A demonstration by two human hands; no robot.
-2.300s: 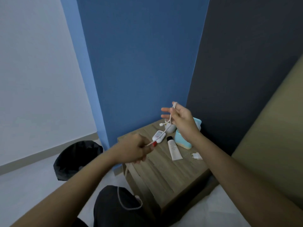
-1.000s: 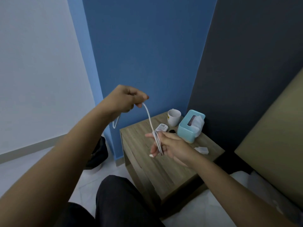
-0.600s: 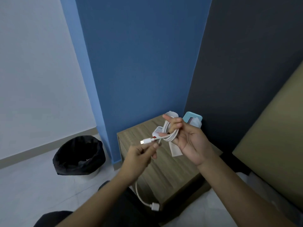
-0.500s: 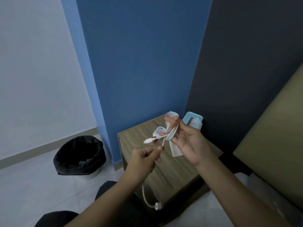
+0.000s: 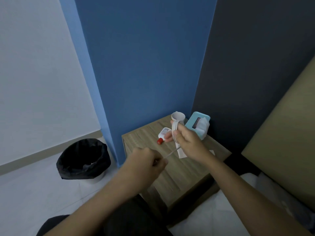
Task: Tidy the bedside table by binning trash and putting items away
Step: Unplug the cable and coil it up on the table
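Blue-walled corner, wooden bedside table (image 5: 180, 169) with bare top toward its near edge. Above that table: right hand (image 5: 186, 142) closed around coiled white cable (image 5: 174, 132), loops upright; left hand (image 5: 146, 161) nearer, pinching the tail, now taut and slanting between them, loose end no longer dangling. Behind: mug (image 5: 178, 116), tissue box (image 5: 197, 123). Left, on floor: black bin (image 5: 83, 159).
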